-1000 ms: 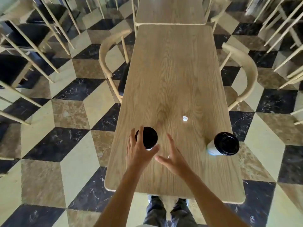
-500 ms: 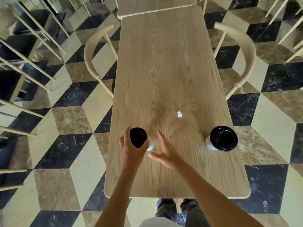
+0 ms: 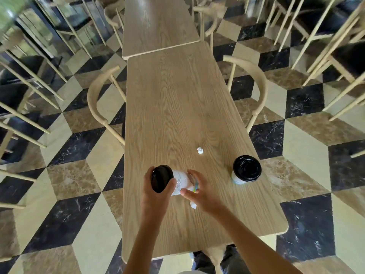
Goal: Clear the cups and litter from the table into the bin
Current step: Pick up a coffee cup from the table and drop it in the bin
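Observation:
A white paper cup (image 3: 180, 182) with a black lid is tilted over the near left part of the wooden table (image 3: 177, 107). My left hand (image 3: 156, 196) grips it at the lid end. My right hand (image 3: 201, 192) holds its base end. A second lidded cup (image 3: 245, 171) stands upright near the table's right edge. One small crumpled white paper ball (image 3: 200, 150) lies in the middle of the table. Another white scrap (image 3: 193, 205) shows just under my right hand. No bin is in view.
A pale wooden chair (image 3: 98, 107) is tucked in on the left side and another chair (image 3: 254, 91) on the right. A second table (image 3: 156, 24) abuts the far end. More chairs stand on the checkered floor to both sides.
My left hand has closed on the left cup and tipped it sideways off the table. My right hand has come in and taken its base. The camera view has shifted.

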The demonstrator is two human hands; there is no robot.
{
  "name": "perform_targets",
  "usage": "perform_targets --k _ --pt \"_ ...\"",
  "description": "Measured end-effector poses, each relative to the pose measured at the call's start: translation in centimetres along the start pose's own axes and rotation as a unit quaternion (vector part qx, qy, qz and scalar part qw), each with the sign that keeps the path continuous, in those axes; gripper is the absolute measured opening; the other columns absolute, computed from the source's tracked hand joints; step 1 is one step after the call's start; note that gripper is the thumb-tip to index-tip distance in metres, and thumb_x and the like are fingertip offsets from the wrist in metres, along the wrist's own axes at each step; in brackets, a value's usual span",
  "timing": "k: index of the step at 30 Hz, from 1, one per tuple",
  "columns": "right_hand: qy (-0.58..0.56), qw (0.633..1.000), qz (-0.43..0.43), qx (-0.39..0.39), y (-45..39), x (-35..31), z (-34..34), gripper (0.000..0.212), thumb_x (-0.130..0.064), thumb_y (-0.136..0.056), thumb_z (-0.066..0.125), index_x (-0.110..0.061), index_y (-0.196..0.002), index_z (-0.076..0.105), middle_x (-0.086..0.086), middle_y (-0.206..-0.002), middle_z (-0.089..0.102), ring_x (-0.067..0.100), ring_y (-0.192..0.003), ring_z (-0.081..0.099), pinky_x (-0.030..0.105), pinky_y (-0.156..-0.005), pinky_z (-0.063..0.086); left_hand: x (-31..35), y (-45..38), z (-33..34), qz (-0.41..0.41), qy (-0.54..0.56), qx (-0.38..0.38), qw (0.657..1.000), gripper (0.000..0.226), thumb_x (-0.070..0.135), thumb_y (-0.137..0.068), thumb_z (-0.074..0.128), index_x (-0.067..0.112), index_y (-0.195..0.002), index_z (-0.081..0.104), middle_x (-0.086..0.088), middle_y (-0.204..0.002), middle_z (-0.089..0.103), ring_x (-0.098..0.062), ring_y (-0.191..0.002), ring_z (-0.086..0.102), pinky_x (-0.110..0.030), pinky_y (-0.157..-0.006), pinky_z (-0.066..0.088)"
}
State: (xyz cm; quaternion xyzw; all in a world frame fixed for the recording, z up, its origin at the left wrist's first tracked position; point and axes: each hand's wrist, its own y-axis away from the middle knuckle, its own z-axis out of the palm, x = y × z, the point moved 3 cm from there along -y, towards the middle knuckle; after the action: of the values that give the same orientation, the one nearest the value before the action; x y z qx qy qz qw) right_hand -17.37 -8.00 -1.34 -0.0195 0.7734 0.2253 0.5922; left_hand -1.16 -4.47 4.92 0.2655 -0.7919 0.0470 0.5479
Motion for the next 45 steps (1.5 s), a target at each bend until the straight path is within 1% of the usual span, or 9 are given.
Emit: perform_targets --k 5,13,20,22,26,30,38,42,45 --pt "-0.026 0.996 -0.007 0.084 4.4 -0.5 -4.4 0.072 -0.05 -0.073 0.075 -0.039 -0.137 0.043 -0.031 -0.123 0.052 -0.011 -0.117 0.054 0.019 -0.095 0.046 4.1 2.9 2.6 0.054 0.043 -0.091 0.993 0.056 0.031 -0.074 0.077 0.037 -0.125 0.053 0.017 -0.119 0.059 0.002 -0.112 0.058 -0.015 -0.082 0.045" --pt "-0.014 0.97 -0.049 0.236 15.4 -0.5 -16.3 0.089 -0.064 -0.073 0.073 -0.026 -0.146 0.039 -0.003 -0.136 0.057 0.015 -0.12 0.06 0.04 -0.101 0.051 10.8 11.7 12.2 0.117 0.093 -0.238 0.96 0.054 0.03 -0.078 0.077 0.06 -0.115 0.052 0.041 -0.112 0.061 0.019 -0.106 0.057 -0.013 -0.081 0.049" --pt "-0.053 0.922 -0.045 0.382 31.5 5.0 -29.3 0.081 -0.053 -0.076 0.077 -0.035 -0.145 0.038 -0.021 -0.131 0.057 -0.008 -0.119 0.054 0.01 -0.095 0.041 15.3 26.6 25.4 0.149 0.104 -0.367 0.912 0.073 0.051 -0.062 0.074 0.047 -0.132 0.051 0.019 -0.132 0.061 0.002 -0.119 0.06 -0.028 -0.096 0.052" --pt "-0.055 0.901 -0.045 0.429 37.6 7.4 -33.3 0.081 -0.055 -0.076 0.076 -0.035 -0.145 0.038 -0.03 -0.13 0.051 -0.018 -0.119 0.048 0.003 -0.092 0.038 16.3 32.6 29.6 0.16 0.096 -0.419 0.889 0.073 0.05 -0.066 0.076 0.046 -0.134 0.05 0.01 -0.136 0.06 -0.012 -0.124 0.059 -0.042 -0.1 0.053" --pt "-0.076 0.845 -0.031 0.528 49.5 11.9 -39.3 0.079 -0.066 -0.073 0.071 -0.034 -0.139 0.042 -0.015 -0.131 0.059 0.002 -0.12 0.058 0.022 -0.096 0.05 17.9 44.2 37.3 0.188 0.084 -0.504 0.838 0.067 0.048 -0.07 0.076 0.048 -0.132 0.05 0.016 -0.133 0.06 -0.006 -0.123 0.058 -0.042 -0.1 0.054" --pt "-0.087 0.783 0.0 0.616 60.1 16.0 -43.7 0.049 -0.056 -0.079 0.073 -0.056 -0.118 0.044 -0.046 -0.114 0.054 -0.017 -0.108 0.056 0.006 -0.083 0.047 18.7 55.2 44.8 0.199 0.055 -0.592 0.779 0.07 0.054 -0.065 0.075 0.05 -0.131 0.051 0.014 -0.133 0.06 -0.011 -0.124 0.059 -0.038 -0.099 0.053" --pt "-0.143 0.643 0.06 0.75 77.0 25.7 -50.3 0.093 -0.069 -0.067 0.074 -0.025 -0.143 0.043 -0.003 -0.141 0.053 0.012 -0.129 0.054 0.044 -0.108 0.047 17.0 74.7 58.9 0.233 0.015 -0.711 0.663 0.053 0.051 -0.066 0.074 0.07 -0.11 0.05 0.038 -0.12 0.06 0.016 -0.112 0.057 -0.009 -0.084 0.05" --pt "-0.139 0.605 0.114 0.776 82.8 30.7 -54.7 0.087 -0.072 -0.067 0.07 -0.033 -0.14 0.044 -0.011 -0.143 0.05 -0.007 -0.129 0.046 0.01 -0.104 0.04 15.6 82.2 66.4 0.209 -0.02 -0.766 0.608 0.074 0.054 -0.065 0.076 0.048 -0.134 0.049 0.012 -0.141 0.056 -0.012 -0.129 0.055 -0.047 -0.104 0.051" --pt "-0.157 0.581 0.142 0.786 86.3 34.4 -58.1 0.07 -0.05 -0.078 0.076 -0.033 -0.138 0.044 -0.012 -0.138 0.051 -0.019 -0.121 0.045 -0.003 -0.091 0.035 14.6 86.9 72.0 0.205 -0.057 -0.787 0.579 0.075 0.054 -0.066 0.077 0.044 -0.135 0.049 0.005 -0.141 0.054 -0.017 -0.129 0.055 -0.054 -0.103 0.051"
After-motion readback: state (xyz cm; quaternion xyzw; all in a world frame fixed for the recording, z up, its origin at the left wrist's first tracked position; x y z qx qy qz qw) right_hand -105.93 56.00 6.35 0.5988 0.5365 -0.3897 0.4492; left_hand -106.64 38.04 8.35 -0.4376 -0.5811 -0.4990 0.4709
